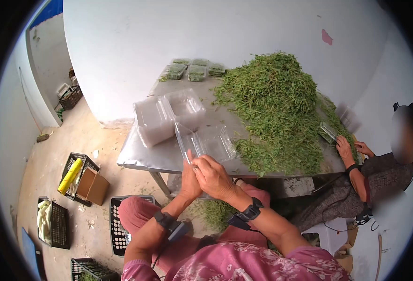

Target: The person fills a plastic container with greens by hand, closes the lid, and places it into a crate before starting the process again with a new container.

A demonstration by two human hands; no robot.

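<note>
Both hands are together at the near edge of the tabletop (136, 157), beside an open clear container (215, 144). The container's base lies on the tabletop with its lid raised on the left-hand side. The right hand (215, 177) is partly closed, fingers curled towards the lid's near edge. The left hand (191, 181) is close against it, with at least one digit pointing up. The fingers overlap and blur, so whether either has a firm hold of the plastic cannot be told.

To the left of the container stands a stack of open containers (152, 122), very near the raised lid. Loose greens (272, 100) form a high heap to the right, its lower fringe close to the base. Filled boxes (197, 73) sit at the far side. At the right, a co-worker's hand (344, 151) is at another container (327, 133).

Risks, as judged: the thin plastic could crease or split at the hinge if the lid is pulled unevenly. The light base could skid or tip over the near edge, having nothing in it to weigh it down. A sideways knock of the lid could shift the stack. Stray stems could catch under the rim.
</note>
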